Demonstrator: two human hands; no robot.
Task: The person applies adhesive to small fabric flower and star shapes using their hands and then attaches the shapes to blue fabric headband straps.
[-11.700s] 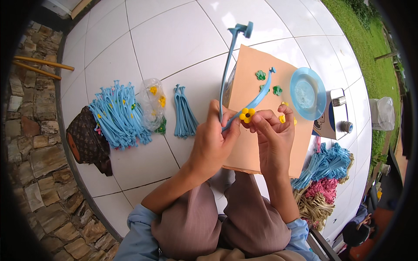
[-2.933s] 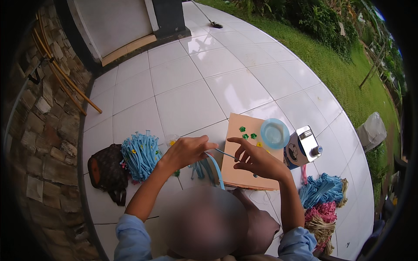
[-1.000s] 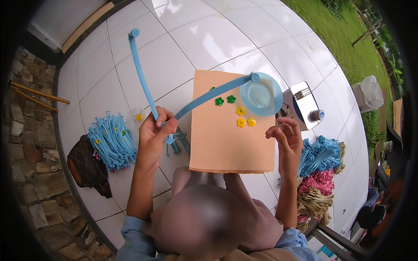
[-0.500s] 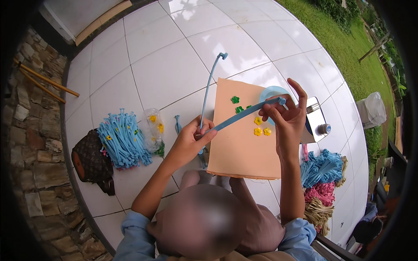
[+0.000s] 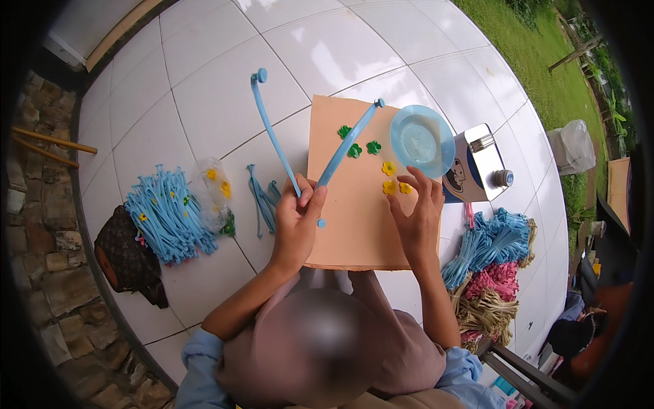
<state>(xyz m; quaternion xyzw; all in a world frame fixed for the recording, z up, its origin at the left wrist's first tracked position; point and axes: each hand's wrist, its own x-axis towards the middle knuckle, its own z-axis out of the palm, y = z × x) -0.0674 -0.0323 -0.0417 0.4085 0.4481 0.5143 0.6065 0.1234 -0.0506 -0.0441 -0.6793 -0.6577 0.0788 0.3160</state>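
Observation:
My left hand (image 5: 300,228) is closed on light-blue rubbery straps (image 5: 347,144). Two lengths fan upward from its fingers, each ending in a small round knob, and another blue knob (image 5: 321,223) shows beside the hand. Whether these are one bent strap or separate pieces, I cannot tell. Over the right part of a peach-coloured board (image 5: 354,232), my right hand (image 5: 420,221) has thumb and fingers apart, with nothing held. Its fingertips are at the yellow flower pieces (image 5: 388,168) on the board. Several green flower pieces (image 5: 355,150) lie farther back.
A light-blue dish (image 5: 436,163) sits at the board's far right, beside a metal can (image 5: 487,170). Bundles of blue straps (image 5: 504,235), pink and beige ones lie at right. At left are a blue strap pile (image 5: 170,218), a clear bag (image 5: 212,194), loose straps (image 5: 262,201) and a brown bag (image 5: 126,252).
My right hand has let go of the strap's knobbed end and come down to the yellow flowers. The left hand still holds the straps, which now stand more upright. The whole view has shifted.

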